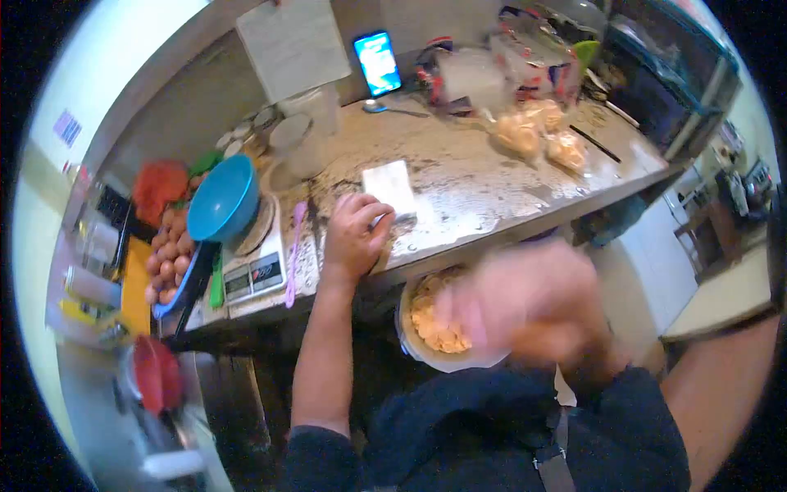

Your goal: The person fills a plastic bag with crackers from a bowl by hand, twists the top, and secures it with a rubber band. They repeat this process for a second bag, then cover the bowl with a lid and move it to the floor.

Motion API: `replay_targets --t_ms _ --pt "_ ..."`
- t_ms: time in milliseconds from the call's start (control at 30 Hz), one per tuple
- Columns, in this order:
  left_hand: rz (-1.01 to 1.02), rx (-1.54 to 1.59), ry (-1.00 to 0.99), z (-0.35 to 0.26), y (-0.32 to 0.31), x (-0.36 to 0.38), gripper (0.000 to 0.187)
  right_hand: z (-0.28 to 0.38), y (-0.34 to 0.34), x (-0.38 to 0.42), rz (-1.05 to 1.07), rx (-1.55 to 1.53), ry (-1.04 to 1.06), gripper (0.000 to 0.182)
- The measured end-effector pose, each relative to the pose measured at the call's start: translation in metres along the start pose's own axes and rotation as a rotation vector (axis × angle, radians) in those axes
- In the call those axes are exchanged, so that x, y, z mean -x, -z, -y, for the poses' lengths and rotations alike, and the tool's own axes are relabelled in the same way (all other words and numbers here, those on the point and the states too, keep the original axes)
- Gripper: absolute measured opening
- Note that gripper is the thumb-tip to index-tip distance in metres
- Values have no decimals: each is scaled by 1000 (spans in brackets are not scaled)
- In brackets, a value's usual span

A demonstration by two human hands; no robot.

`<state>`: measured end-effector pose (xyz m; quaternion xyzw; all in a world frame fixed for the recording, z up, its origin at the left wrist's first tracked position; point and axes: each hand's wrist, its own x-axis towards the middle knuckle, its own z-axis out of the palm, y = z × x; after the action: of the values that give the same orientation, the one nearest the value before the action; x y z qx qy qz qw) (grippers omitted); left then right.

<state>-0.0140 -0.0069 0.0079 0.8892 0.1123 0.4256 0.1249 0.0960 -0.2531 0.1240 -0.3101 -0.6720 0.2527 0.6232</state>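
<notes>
My left hand (pixel 358 234) rests on the worktop with its fingers curled and thumb drawn in. Its fingertips meet the near-left edge of a flat white stack of thin sheets or bags (pixel 390 188); what they pinch, if anything, is hidden. Smeared by motion, my right hand (pixel 533 299) is over the right side of a round tub (pixel 449 361) below the table edge. Orange-yellow chip-like pieces (pixel 438 324) fill the tub. The blur hides the right fingers and whatever they may hold.
On the worktop are a kitchen scale (pixel 256 277), a pink plastic stick (pixel 295 254), a blue bowl (pixel 223 198), eggs (pixel 170 250), a spoon (pixel 393 109) and a lit phone (pixel 378 64). Filled bags (pixel 518 134) lie at the back right, near a black stick (pixel 596 143).
</notes>
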Motion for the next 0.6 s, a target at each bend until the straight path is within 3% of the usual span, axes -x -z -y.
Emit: replay_targets --t_ms 33,67,100,267,367,600 --pt "12 17 10 0 0 1 9 -16 10 -9 -89 362 -195 9" --pt "23 27 10 0 1 0 9 -52 19 -10 -177 563 -206 16" --pt "16 12 26 2 1 0 9 -78 26 -13 -176 530 -344 21" --pt "36 96 -6 5 -3 3 8 -174 35 -18 -97 737 -225 21" --pt "23 110 -5 2 -2 2 7 -193 35 -19 -43 934 -167 20" --pt "99 177 33 -1 -3 2 13 -200 39 -11 -40 959 -119 14"
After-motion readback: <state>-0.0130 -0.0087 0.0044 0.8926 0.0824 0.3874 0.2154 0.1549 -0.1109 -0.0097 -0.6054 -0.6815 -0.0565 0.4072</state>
